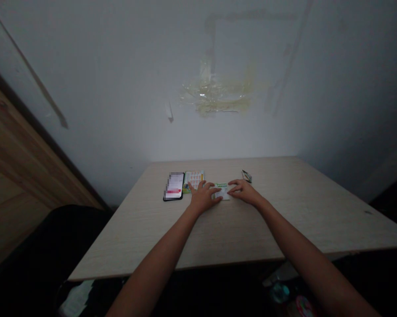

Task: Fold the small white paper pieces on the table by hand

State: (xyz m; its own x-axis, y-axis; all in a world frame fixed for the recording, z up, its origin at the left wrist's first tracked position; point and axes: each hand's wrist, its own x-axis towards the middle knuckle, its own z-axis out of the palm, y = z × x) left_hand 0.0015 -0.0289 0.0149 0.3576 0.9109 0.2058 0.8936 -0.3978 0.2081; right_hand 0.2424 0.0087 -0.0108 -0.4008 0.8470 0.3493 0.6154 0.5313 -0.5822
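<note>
The printed card [222, 193] was found lying flat on the worktop [284, 229], inward from all four edges and somewhat left of the centre line between the left and right edges. The left hand [202, 198] was spread wide, its thumb and forefinger reaching over the left part of the card and appearing to rest on it. The right hand [247, 193] was narrow, thumb and fingers drawn toward one another at the card's right side; whether they pinched its edge could not be told. In the inspector's judgement the piece was paper or thin card: very light, flexible, easily creased or torn, and liable to slide on the smooth surface under light pressure. The free right edge and the near corners were judged the best places to take hold, with a flat fingertip steadying the middle. The green printed band ran along the side toward the far edge of the worktop, roughly parallel with it, so the top of the print was taken to face that way. The long axis could not be settled, the left portion being covered. A booklet [195, 179] lay beyond the left hand, a phone [174, 187] beside it toward the left edge, and a small folded item [247, 176] beyond the right hand toward the far edge.
</note>
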